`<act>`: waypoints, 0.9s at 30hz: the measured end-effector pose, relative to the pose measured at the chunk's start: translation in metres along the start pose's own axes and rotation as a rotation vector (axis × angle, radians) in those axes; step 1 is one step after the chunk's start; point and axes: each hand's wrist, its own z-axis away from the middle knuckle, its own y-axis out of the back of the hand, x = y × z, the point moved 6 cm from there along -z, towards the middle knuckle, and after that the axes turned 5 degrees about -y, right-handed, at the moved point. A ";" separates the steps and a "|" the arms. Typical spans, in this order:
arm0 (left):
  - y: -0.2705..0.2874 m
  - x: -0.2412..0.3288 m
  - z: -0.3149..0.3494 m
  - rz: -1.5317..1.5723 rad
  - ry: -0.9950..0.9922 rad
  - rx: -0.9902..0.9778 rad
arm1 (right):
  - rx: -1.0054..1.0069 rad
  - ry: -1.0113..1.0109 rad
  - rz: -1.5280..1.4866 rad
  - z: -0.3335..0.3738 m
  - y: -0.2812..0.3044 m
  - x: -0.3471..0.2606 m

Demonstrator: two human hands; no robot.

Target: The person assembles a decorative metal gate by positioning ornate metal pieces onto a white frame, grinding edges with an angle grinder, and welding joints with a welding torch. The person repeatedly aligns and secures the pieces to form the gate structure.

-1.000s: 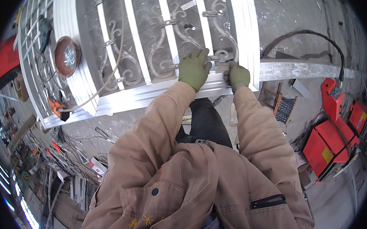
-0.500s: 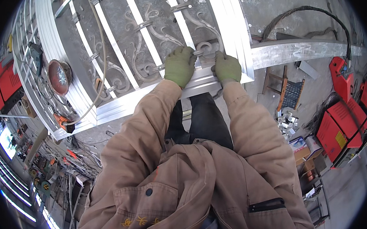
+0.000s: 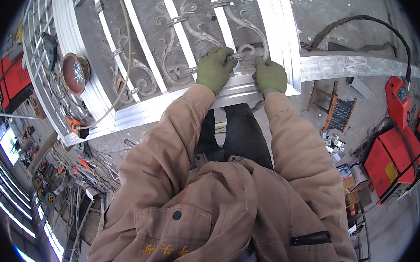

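Both my hands wear green gloves and rest at the near right corner of a silvery metal gate frame (image 3: 232, 93). A grey scroll ornament (image 3: 244, 24) with curled ends lies along the frame's bars. My left hand (image 3: 214, 69) is closed about the ornament's curl beside a bar, fingers bent toward the right. Beside it, my right hand (image 3: 271, 76) closes on the lower end of the ornament's stem, next to the frame's side rail. The fingertips of both are partly hidden. Between them shows a small round curl (image 3: 246, 50).
A rusty bowl (image 3: 74, 75) of small metal pieces sits on the left rail, near a dark power tool (image 3: 49, 49). A hose (image 3: 127, 57) crosses the frame. Rightward are a woven-seat stool (image 3: 340, 113), a red machine (image 3: 390, 165) and a metal beam (image 3: 360, 68).
The view has shifted, so the frame appears farther right and up. The fingers of my left hand have shifted toward the small curl; my right hand remains at the stem.
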 end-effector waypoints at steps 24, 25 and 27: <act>-0.012 -0.020 0.011 0.291 0.223 0.047 | 0.173 0.093 0.414 0.001 0.003 -0.026; -0.012 -0.020 0.011 0.259 0.190 0.050 | 0.200 0.119 0.418 -0.002 0.001 -0.021; -0.015 -0.021 0.010 0.275 0.187 0.064 | 0.172 0.129 0.341 -0.007 0.000 -0.015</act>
